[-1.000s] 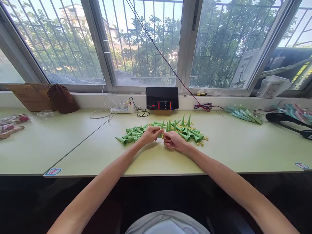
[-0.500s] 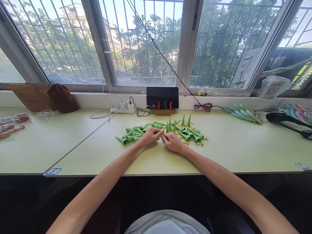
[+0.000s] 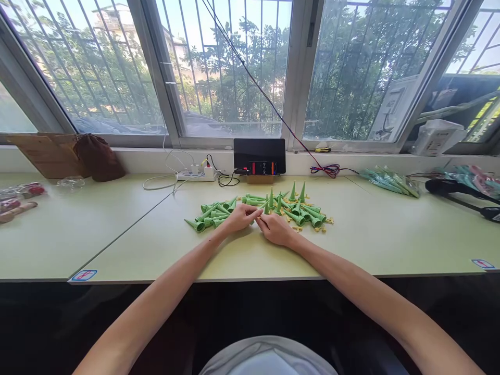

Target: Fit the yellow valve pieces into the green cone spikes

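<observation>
My left hand is closed around a green plastic cone spike; its pale tip shows past the fingers, and most of it is hidden. Touching or nearly touching those fingertips, my right hand is pinched closed, its knuckles hiding whatever is between the fingers. To the left lies a pile of hollow green cone spikes. More cones lie to the right, mixed with small yellow valve-like pieces. Several cones stand upright with points up, including one behind my right hand.
Behind the cones, a phone with a lit screen leans on a black tablet. A white power strip with cables sits to its left. Bagged items and a black headset-like strap lie right; a brown pouch stands left.
Both hands stay together in almost the same place, with only slight finger movement. The whole view has shifted very slightly.
</observation>
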Action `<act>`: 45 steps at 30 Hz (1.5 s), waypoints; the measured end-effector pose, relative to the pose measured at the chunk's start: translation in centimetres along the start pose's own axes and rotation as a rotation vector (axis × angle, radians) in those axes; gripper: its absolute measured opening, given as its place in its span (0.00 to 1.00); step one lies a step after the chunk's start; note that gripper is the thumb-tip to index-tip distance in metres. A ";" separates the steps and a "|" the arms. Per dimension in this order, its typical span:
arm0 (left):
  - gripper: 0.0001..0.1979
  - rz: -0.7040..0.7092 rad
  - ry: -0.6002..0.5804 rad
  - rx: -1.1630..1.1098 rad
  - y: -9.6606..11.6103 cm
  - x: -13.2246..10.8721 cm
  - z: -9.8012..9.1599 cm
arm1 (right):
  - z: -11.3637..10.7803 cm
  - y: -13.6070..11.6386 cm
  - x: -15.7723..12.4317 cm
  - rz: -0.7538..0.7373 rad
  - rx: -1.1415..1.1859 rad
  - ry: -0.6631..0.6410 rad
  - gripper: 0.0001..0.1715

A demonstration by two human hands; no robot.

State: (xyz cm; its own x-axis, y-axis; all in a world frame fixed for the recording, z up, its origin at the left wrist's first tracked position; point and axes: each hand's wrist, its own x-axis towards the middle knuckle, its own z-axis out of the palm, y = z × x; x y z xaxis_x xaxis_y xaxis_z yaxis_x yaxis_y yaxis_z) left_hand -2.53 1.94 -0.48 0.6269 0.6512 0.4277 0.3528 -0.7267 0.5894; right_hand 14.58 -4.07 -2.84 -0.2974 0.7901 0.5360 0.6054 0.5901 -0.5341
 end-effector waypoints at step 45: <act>0.29 -0.198 0.027 -0.465 0.7 0.2 -0.6 | -0.5 -0.1 1.1 0.360 0.744 0.113 0.23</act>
State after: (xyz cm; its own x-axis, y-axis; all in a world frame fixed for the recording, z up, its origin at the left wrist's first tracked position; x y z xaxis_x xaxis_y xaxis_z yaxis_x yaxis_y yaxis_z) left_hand -2.57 1.66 0.41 0.5586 0.7768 0.2909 0.1128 -0.4187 0.9011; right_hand 14.57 -3.37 -1.86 -0.0795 0.9534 0.2911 -0.0080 0.2914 -0.9566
